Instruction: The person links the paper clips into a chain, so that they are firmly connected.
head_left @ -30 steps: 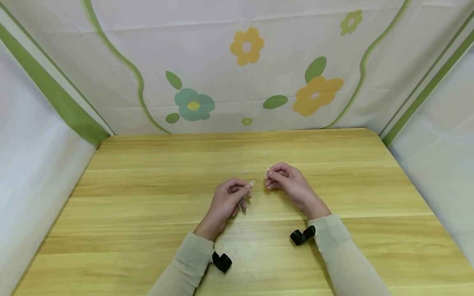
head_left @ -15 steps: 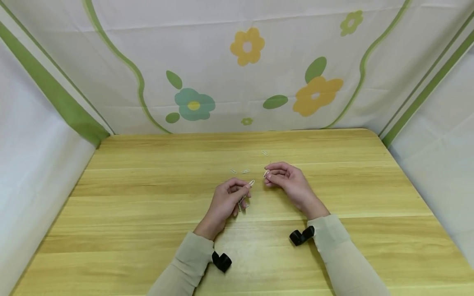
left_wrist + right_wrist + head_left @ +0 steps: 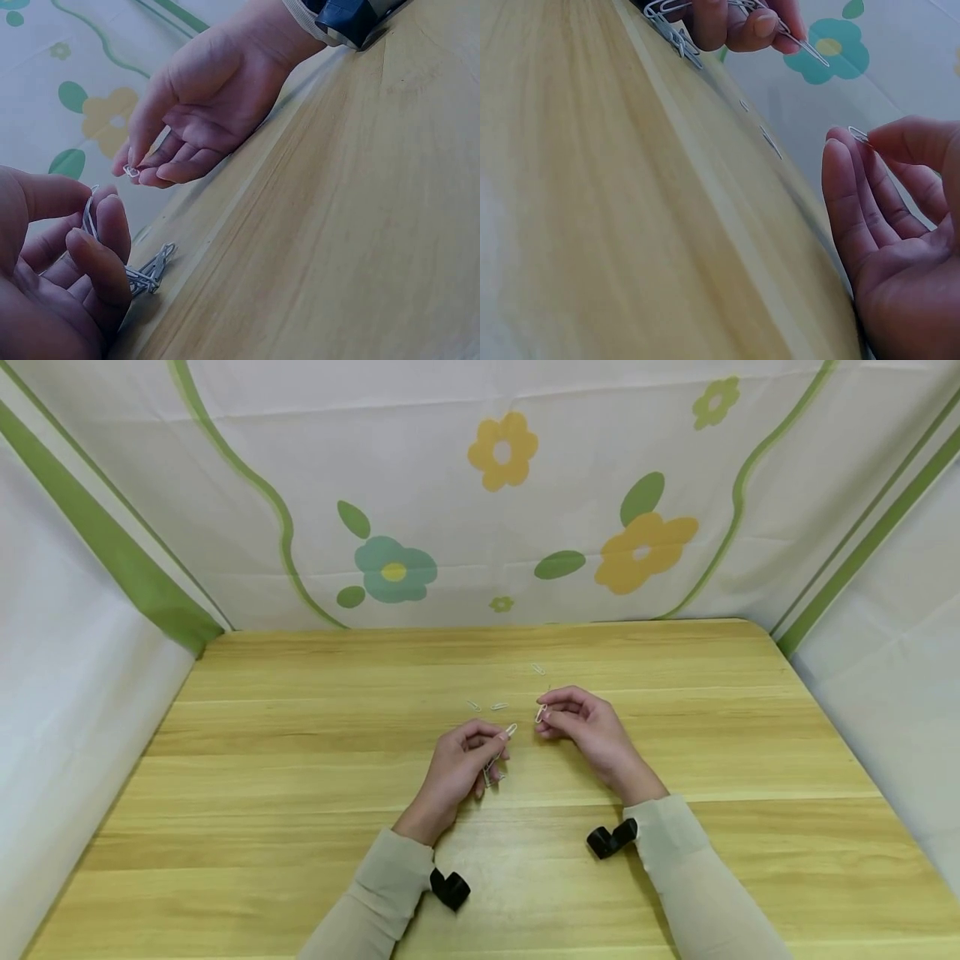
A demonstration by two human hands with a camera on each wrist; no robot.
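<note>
My left hand [image 3: 459, 767] pinches the end of a chain of linked paper clips [image 3: 676, 36] between thumb and index finger. One clip's loop sticks out past the fingertips, and the rest of the chain hangs below the fingers in a bunch, seen best in the wrist views. Across a small gap, my right hand [image 3: 588, 735] pinches a single white paper clip [image 3: 541, 713] between thumb and fingertips. Both hands are held just over the wooden table. Beyond them lie loose paper clips: one at left [image 3: 473, 706], another beside it [image 3: 499, 707], and a third farther back [image 3: 538, 668].
The wooden table [image 3: 262, 793] reaches back to a white curtain [image 3: 450, 485] printed with flowers. White cloth hangs at both sides. A black wrist device [image 3: 450, 890] sits at the left cuff and another black wrist device [image 3: 611, 839] at the right.
The right fingers have shifted slightly on the single paper clip, turning it a little. The left hand and its chain stay nearly still.
</note>
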